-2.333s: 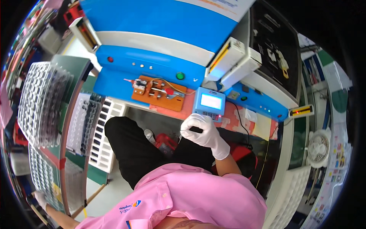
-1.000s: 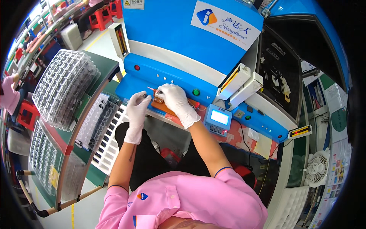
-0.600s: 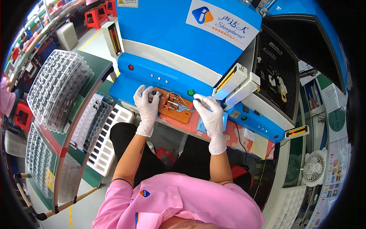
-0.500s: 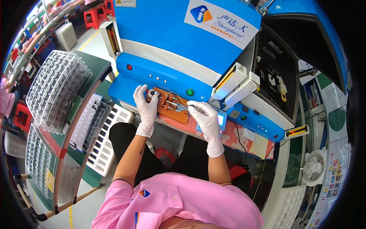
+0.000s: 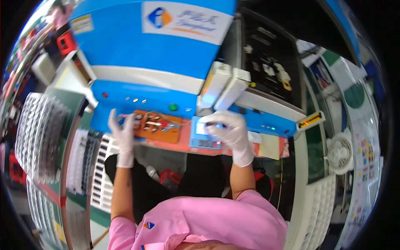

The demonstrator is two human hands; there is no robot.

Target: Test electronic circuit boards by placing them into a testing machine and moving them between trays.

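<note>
My left hand [image 5: 123, 135], in a white glove, is at the left end of an orange fixture board [image 5: 158, 134]. Its thumb and fingers curve around something small with a reddish and bluish tint, too blurred to name. Metal clamps and a red-and-grey handle [image 5: 170, 126] sit on the board, with a thin wire along its far side. Also gloved, my right hand [image 5: 233, 131] has moved off the board and pinches a small dark part [image 5: 215, 124]. It hovers over the right side of a light blue box with a lit screen [image 5: 202, 139], partly covering it.
A blue machine [image 5: 146, 46] rises behind, with a green button [image 5: 173, 107] on its front ledge. White posts [image 5: 227, 85] stand right of centre. Stacked clear trays [image 5: 41, 137] and a white slotted tray [image 5: 102, 175] are at left. A yellowish pad [image 5: 269, 146] lies at right.
My right hand has left the fixture's handle and shifted right, over the blue box, with a small dark part in its fingers. My left hand stays by the board's left end. The view has turned.
</note>
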